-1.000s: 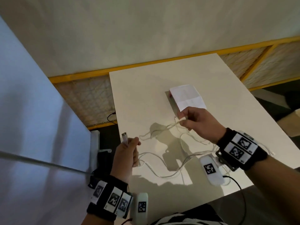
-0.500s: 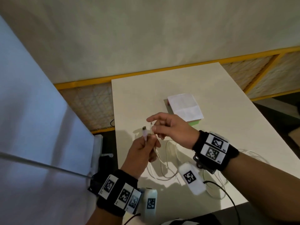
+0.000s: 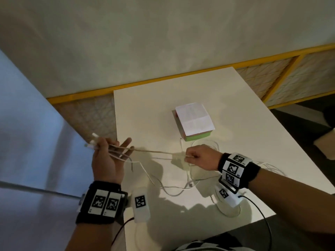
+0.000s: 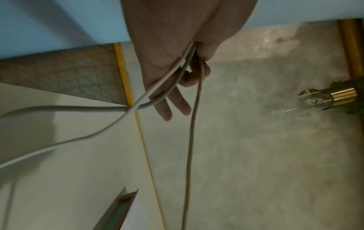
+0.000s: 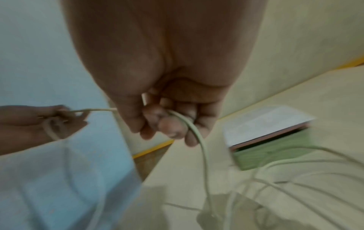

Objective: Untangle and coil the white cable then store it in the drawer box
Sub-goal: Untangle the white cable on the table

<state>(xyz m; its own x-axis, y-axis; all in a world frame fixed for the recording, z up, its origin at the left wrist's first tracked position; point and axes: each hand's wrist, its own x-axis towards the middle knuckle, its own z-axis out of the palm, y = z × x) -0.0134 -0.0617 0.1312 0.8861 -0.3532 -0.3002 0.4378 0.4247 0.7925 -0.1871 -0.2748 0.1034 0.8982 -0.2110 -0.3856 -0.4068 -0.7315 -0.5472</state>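
The white cable (image 3: pixel 159 152) is stretched taut between my two hands above the white table (image 3: pixel 145 109). My left hand (image 3: pixel 107 156) is palm up just past the table's left edge. Its thumb pins the plug ends (image 3: pixel 93 141) while its fingers point out straight. In the left wrist view, strands of the cable (image 4: pixel 190 140) run out from under the thumb of the left hand (image 4: pixel 171 38). My right hand (image 3: pixel 199 157) is a fist gripping the cable (image 5: pixel 202 147). Loose loops lie on the table beneath. The drawer box (image 3: pixel 194 120), white on top with a green base, stands shut behind the hands.
A yellow-framed mesh rail (image 3: pixel 81 115) runs behind and left of the table. A pale blue panel (image 3: pixel 27 124) fills the left side. A black wire (image 3: pixel 262 214) hangs from my right wrist past the table's front edge. A bulb in a brass holder (image 4: pixel 325 99) shows in the left wrist view.
My hands were close together over the table; now they have pulled apart. The left went left past the table edge and the right went right, drawing the cable straight.
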